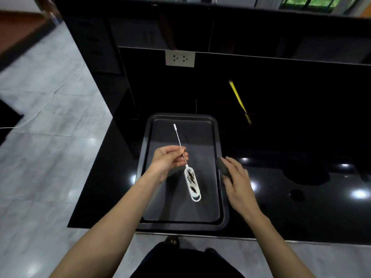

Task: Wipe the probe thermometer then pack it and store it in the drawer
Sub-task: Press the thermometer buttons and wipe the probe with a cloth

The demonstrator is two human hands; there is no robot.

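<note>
From the head camera, a dark baking tray [181, 222] sits on a glossy black countertop [301, 207], its near edge close to the counter's front. Above the tray the left hand [167, 160] holds the probe thermometer [191, 182] by its thin metal stem, fingers [181, 151] and thumb pinched together on the rod just above the white body. The thermometer hangs tilted — the white-capped tip points away and slightly left, the oval white body toward the person, over the middle of the tray. Dark brown smears cover the face of the body.

The right hand [236, 181] lies at the tray's right rim, fingers curled over a dark grey cloth [222, 167] whose edge shows at the fingertips. How tightly it grips the cloth cannot be told, as the picture is blurred there.

Farther back on the counter, well apart from the tray, a yellow stick-like object [237, 97] leans or lies at an angle — its reflection shows in the black surface. A white wall socket [180, 58] is set in the black panel behind the tray. Grey marble-patterned floor [50, 117] spreads to the left.
</note>
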